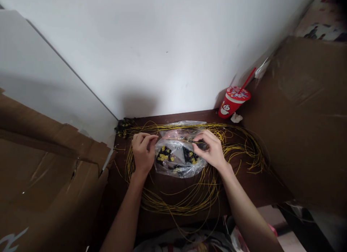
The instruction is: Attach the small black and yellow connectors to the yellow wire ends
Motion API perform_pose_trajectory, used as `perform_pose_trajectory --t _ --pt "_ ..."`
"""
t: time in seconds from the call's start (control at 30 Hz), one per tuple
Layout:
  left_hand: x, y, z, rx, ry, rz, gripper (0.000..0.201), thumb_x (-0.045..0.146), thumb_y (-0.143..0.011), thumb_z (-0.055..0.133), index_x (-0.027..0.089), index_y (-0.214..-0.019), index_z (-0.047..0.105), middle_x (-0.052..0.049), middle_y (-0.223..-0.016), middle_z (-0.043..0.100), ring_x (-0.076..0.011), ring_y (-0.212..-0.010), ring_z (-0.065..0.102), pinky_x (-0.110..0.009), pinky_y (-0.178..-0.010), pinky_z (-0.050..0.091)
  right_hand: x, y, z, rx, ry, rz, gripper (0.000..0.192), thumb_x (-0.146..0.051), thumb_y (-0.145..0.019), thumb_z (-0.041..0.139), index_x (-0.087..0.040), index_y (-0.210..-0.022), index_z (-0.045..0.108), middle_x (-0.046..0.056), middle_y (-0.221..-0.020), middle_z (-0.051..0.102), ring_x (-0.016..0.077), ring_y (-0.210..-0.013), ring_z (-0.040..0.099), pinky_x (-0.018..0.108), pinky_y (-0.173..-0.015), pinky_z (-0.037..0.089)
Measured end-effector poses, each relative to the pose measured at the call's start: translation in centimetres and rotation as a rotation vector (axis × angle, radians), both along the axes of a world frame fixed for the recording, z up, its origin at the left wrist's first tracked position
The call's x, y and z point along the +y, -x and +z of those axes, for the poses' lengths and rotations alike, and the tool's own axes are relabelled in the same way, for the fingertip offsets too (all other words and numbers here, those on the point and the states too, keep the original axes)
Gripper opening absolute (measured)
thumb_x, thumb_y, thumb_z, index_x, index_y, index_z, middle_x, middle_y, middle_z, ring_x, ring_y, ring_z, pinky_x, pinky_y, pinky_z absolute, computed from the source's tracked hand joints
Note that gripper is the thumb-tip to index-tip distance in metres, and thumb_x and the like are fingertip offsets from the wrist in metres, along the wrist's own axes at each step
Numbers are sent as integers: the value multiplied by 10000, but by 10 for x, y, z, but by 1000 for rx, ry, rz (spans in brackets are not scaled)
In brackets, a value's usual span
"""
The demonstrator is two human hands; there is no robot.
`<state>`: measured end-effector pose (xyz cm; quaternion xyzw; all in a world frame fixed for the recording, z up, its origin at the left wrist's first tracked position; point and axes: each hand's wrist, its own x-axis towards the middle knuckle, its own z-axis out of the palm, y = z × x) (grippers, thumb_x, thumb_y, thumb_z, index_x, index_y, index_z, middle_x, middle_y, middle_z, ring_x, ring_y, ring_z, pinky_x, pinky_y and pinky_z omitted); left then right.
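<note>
Hands, left [143, 150] and right [210, 149], pinch yellow wire [173, 139] above plastic bag [177, 161].

bag parts [165, 156]: too small to identify | forearms cut off (bottom edge)

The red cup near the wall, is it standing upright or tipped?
Tipped. The red cup leans to the right in the table's far corner, and its lid faces up and rightward, with the straw slanting the same way.
</note>
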<state>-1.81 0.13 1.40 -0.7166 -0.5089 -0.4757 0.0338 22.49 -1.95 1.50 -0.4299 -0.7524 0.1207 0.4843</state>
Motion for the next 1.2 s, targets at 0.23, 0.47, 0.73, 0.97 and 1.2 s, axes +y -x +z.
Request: perform_pose_trajectory --t 0.23,0.47,0.73,0.97,1.2 --pt "-1 -7 0 20 -36 112 153 157 -842 567 190 -941 679 -99 -1067 592 -242 -1043 501 -421 -921 413 0 2 -2 -2 38 19 19 -201 -832 578 -201 -822 561 22 -777 583 165 -753 542 313 -699 446" --pt "-10 -25 0 174 -74 -120 317 95 -809 575 243 -1086 618 -71 -1178 578 -254 -1196 465 -520 -1069 335 0 6 -5 -22 79 42 51 -234 -862 555 -202 -882 589 31 -813 600 156 -732 555 294 -671 459" --pt "-16 -33 2 210 -26 -412 328 245 -790 672 241 -1106 584 -62 -1143 625 -245 -1178 514 -552 -1073 352 0 8 -7 -29 96 44 76 -244 -873 544 -206 -903 603 14 -798 585 127 -642 512 265 -596 432" --pt "-16 -31 -1 117 -19 -399 111 124 -843 567 210 -860 634 -46 -1079 646 -218 -1143 539 -534 -1058 381 -1 8 -7 -37 109 46 72 -254 -869 542 -209 -881 597 25 -835 622 155 -743 574 287 -664 453" --pt "-15 -27 -1 39 0 -322 155 140 -865 515 199 -780 630 -45 -1009 651 -196 -1025 560 -473 -1000 428 3 2 -3 -118 31 -68 70 -271 -848 583 -211 -820 604 14 -776 645 188 -783 558 364 -779 387"
